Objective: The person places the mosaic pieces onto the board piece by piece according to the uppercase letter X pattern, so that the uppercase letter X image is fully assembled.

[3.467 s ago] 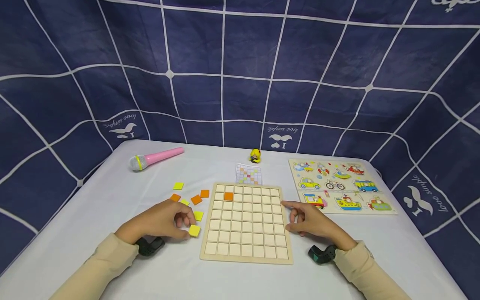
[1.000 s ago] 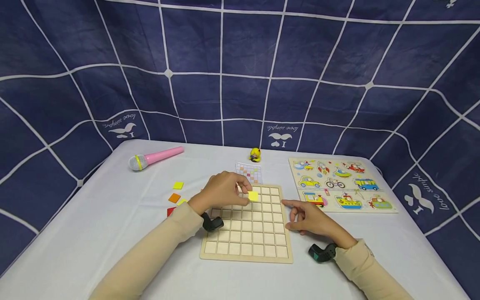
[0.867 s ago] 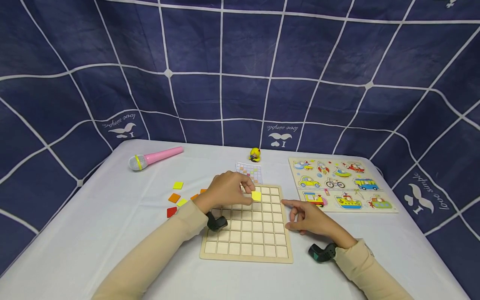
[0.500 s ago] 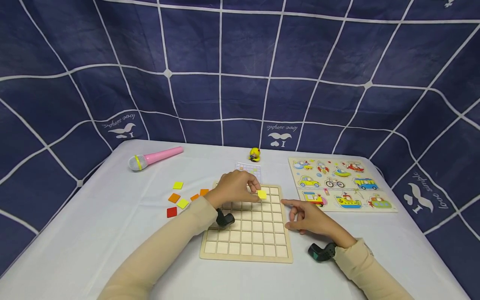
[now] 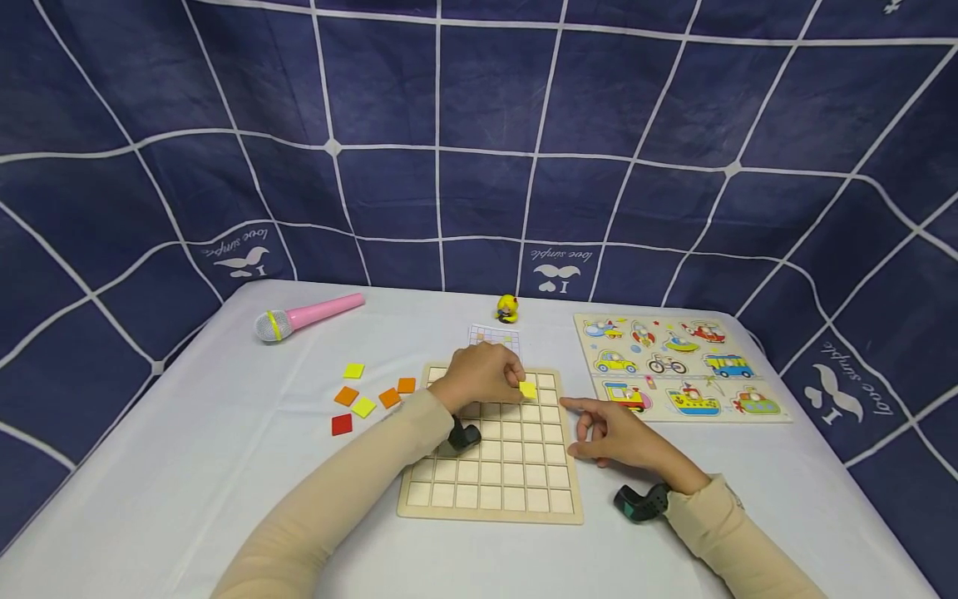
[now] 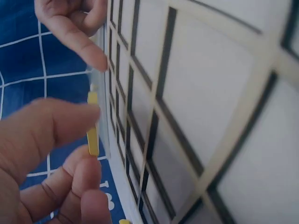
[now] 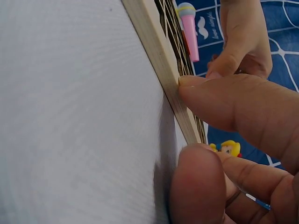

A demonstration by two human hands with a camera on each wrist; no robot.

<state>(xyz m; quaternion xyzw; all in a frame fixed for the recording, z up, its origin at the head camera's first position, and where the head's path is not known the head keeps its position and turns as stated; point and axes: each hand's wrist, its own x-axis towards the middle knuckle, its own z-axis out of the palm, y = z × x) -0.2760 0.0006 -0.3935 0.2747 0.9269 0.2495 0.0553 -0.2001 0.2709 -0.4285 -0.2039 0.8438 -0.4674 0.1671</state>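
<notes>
While the left hand (image 5: pixel 481 374) pinches a yellow square tile (image 5: pixel 528 390) over the far-right cells (image 5: pixel 546 397) of the pale wooden grid board (image 5: pixel 490 497), the right hand (image 5: pixel 623 434), gripping nothing, touches its edge with forefinger and thumb, and I'd square the tile to the cells.

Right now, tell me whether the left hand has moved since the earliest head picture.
Yes: the left hand has moved rightward and away from the person, from beside the grid board to over its far rows.

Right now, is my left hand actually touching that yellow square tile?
Touching: the left wrist view shows your left hand pinching the yellow square tile at its fingertips.
</notes>
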